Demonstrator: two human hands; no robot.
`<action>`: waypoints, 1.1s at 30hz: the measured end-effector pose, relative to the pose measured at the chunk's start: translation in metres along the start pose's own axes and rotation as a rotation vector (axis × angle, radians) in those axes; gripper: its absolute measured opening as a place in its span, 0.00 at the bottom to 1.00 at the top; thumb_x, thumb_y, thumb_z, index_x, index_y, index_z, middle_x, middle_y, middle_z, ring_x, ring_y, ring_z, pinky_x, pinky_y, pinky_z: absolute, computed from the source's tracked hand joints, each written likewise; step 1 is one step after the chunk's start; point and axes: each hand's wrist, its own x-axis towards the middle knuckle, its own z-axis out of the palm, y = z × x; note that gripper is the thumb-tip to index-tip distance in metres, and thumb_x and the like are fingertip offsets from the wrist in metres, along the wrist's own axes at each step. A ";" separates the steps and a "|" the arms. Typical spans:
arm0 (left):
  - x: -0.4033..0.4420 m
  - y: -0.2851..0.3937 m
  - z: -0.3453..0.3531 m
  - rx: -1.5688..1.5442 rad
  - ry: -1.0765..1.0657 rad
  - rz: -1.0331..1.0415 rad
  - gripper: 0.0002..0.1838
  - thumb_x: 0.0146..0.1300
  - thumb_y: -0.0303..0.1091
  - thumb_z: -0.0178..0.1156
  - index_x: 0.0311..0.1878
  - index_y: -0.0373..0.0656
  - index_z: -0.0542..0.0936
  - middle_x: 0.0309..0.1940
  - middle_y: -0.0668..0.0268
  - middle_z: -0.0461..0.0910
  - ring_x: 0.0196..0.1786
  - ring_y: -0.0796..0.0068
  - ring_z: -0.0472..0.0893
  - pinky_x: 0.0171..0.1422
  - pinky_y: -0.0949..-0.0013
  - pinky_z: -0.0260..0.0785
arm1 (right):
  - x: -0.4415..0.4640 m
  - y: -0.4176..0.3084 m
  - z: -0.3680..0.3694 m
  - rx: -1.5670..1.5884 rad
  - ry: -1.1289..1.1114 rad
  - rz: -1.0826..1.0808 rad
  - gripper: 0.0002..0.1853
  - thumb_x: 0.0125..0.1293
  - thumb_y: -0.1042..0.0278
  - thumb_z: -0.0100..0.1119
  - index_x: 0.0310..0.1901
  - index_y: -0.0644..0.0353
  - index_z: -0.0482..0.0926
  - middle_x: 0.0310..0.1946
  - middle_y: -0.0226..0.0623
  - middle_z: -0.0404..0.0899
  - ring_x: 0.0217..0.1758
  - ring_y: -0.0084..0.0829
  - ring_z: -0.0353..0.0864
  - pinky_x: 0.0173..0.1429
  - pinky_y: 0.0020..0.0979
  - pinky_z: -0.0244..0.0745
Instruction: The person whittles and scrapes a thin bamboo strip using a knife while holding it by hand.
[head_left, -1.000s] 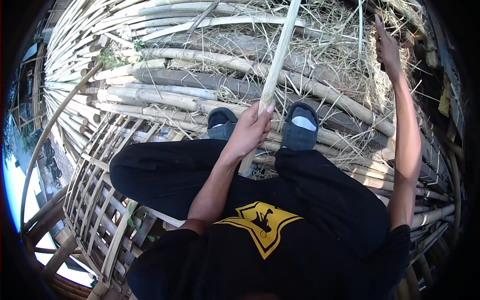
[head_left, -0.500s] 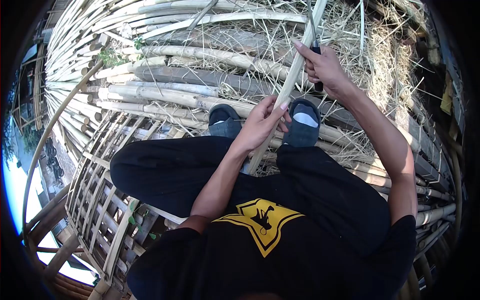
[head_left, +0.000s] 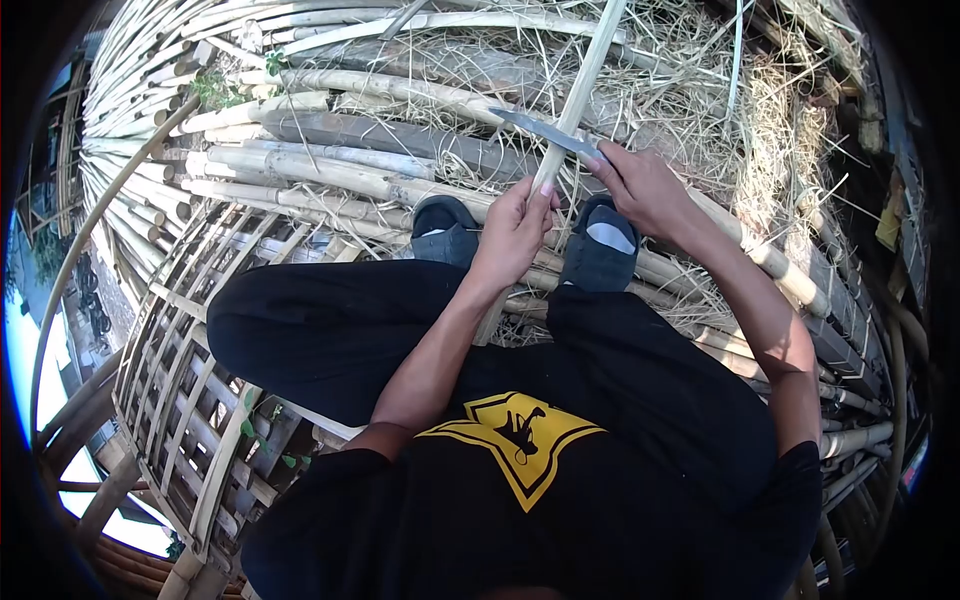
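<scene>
A long pale bamboo strip [head_left: 587, 85] slants from the top of the view down between my legs. My left hand [head_left: 514, 228] is closed around it near the middle, thumb on its upper face. In my right hand [head_left: 645, 190] is a knife [head_left: 545, 130], its handle hidden by my fingers. The knife's blade lies across the strip just above my left hand, with its tip pointing to the upper left. Whether the edge bites into the strip I cannot tell.
Bamboo poles [head_left: 310, 172] spread under and ahead of my sandals [head_left: 598, 250]. Shavings [head_left: 680, 110] cover the poles at upper right. A woven bamboo lattice [head_left: 190, 400] stands at my left, with a curved thin pole [head_left: 100, 215] beyond it.
My right hand has come down towards my left hand. The knife has swung from pointing up alongside the strip to lying across it. My left hand keeps its hold.
</scene>
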 end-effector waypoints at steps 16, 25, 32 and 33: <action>0.002 0.005 -0.005 0.042 0.054 0.024 0.15 0.76 0.43 0.45 0.35 0.43 0.68 0.16 0.79 0.57 0.13 0.92 0.53 0.14 0.81 0.44 | 0.055 0.074 -0.031 -0.456 0.296 -0.257 0.25 0.74 0.44 0.40 0.32 0.58 0.74 0.15 0.44 0.72 0.21 0.46 0.75 0.30 0.46 0.68; -0.008 0.023 -0.002 -0.082 0.025 -0.063 0.15 0.76 0.44 0.45 0.36 0.44 0.67 0.16 0.78 0.57 0.12 0.91 0.53 0.14 0.81 0.43 | 0.017 0.127 -0.152 -0.109 0.781 0.254 0.29 0.74 0.43 0.38 0.42 0.65 0.77 0.19 0.38 0.70 0.23 0.28 0.66 0.30 0.34 0.63; 0.000 0.012 -0.005 0.030 0.071 -0.003 0.15 0.76 0.44 0.45 0.36 0.44 0.68 0.15 0.79 0.57 0.13 0.91 0.54 0.14 0.81 0.44 | 0.011 0.014 -0.030 -0.055 0.000 -0.075 0.20 0.74 0.53 0.45 0.33 0.65 0.70 0.17 0.47 0.66 0.20 0.43 0.66 0.30 0.41 0.62; -0.001 0.010 -0.006 0.068 0.070 0.026 0.15 0.76 0.44 0.45 0.35 0.44 0.68 0.15 0.79 0.57 0.13 0.91 0.54 0.15 0.81 0.44 | 0.010 0.011 -0.024 -0.048 0.002 -0.069 0.20 0.74 0.53 0.45 0.33 0.65 0.70 0.17 0.47 0.66 0.20 0.43 0.66 0.30 0.41 0.62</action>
